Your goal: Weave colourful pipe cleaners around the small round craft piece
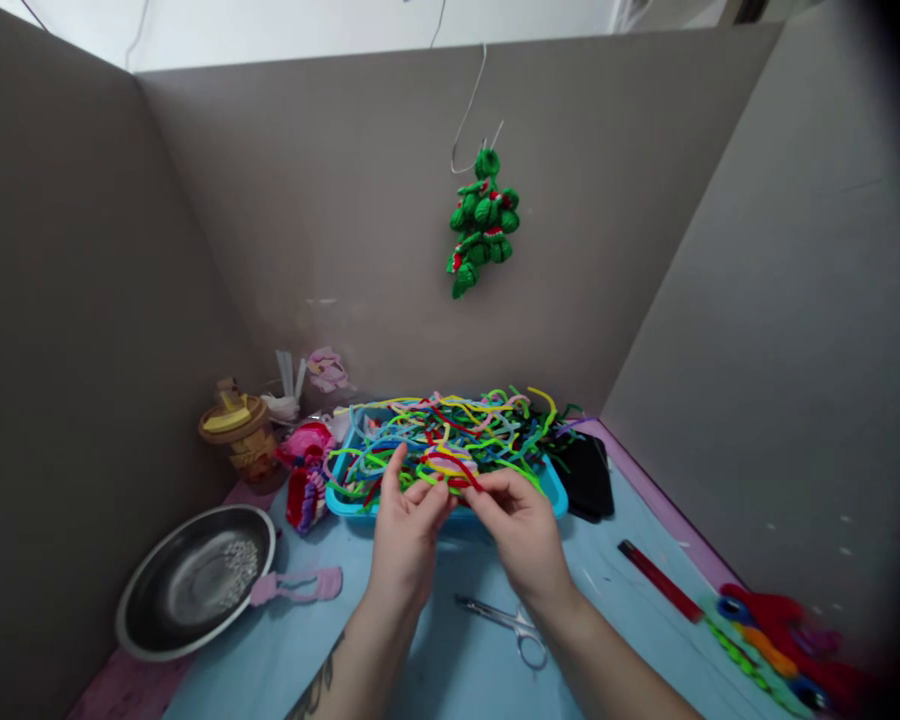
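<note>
Between my two hands is a small coil of fuzzy pipe cleaners [450, 460] in yellow, lilac, green and red. My left hand [411, 515] pinches its lower left side between thumb and fingers, the index finger raised. On the right, my right hand [516, 520] pinches a red pipe cleaner [461, 470] at the coil's edge. Right behind them stands a blue tray [356, 508] heaped with loose pipe cleaners of many colours. A pair of small scissors [506, 622] lies on the table below my right hand.
A metal pan [195, 585] with a pink handle holds small clear bits at left. Behind it are a brown cup [244, 440] and pink-red bundles [309, 465]. A black flat item [589, 475], a red strip [660, 580] and colourful pieces lie right. A green ornament [484, 225] hangs from the back wall.
</note>
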A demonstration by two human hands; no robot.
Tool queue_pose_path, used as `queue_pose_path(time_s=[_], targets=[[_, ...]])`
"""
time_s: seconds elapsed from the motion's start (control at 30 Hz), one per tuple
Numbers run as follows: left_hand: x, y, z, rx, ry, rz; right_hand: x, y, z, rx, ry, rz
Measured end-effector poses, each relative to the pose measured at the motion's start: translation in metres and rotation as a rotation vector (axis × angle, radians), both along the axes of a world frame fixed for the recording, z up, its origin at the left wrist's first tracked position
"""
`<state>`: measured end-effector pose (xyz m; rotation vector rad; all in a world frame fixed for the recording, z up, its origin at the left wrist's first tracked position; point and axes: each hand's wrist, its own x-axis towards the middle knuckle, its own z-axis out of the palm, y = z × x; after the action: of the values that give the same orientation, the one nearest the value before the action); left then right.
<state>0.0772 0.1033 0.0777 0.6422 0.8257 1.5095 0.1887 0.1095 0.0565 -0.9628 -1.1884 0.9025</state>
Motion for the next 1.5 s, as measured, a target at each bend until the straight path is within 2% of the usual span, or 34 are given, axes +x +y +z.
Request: queue_pose_path(time_s=[0.17,0.37,0.53,0.67,0.73,0.83,0.93,1.03,1.1,1.3,1.4,1.5], targets=[[-0.001,0.001,-0.001,0.03,-0.009,0.026,0.005,0.005,0.0,0.071,-0.266,-0.087],[-0.005,0.002,0.0,0.094,0.204,0.139,0.011,0.002,0.01,0.077,-0.448,-0.095],[-0.002,-0.002,0.0,0.113,0.177,0.089,0.008,-0.003,0.016,0.126,-0.408,-0.082],[0.003,-0.002,-0.005,0.092,0.112,-0.01,0.002,-0.004,0.012,0.176,-0.337,-0.095],[0.004,0.0,-0.008,0.081,0.129,-0.008,0.003,-0.003,0.01,0.182,-0.365,-0.115],[0.001,0.002,-0.009,0.109,0.268,0.061,0.008,-0.002,0.011,0.215,-0.461,-0.146],[-0.002,0.0,-0.01,0.192,0.501,0.112,0.015,-0.004,0.016,0.309,-0.566,-0.129],[0.0,-0.006,-0.013,0.276,0.706,0.094,0.016,-0.007,0.019,0.412,-0.683,-0.062],[0.002,-0.009,-0.016,0.306,0.791,0.073,0.015,-0.009,0.019,0.422,-0.73,-0.059],[0.006,-0.007,-0.023,0.283,0.844,-0.024,0.017,-0.007,0.019,0.408,-0.706,-0.118],[0.007,-0.005,-0.026,0.271,0.788,-0.014,0.022,-0.004,0.021,0.4,-0.703,-0.09],[0.006,-0.006,-0.026,0.275,0.812,-0.001,0.024,-0.003,0.023,0.411,-0.798,-0.06]])
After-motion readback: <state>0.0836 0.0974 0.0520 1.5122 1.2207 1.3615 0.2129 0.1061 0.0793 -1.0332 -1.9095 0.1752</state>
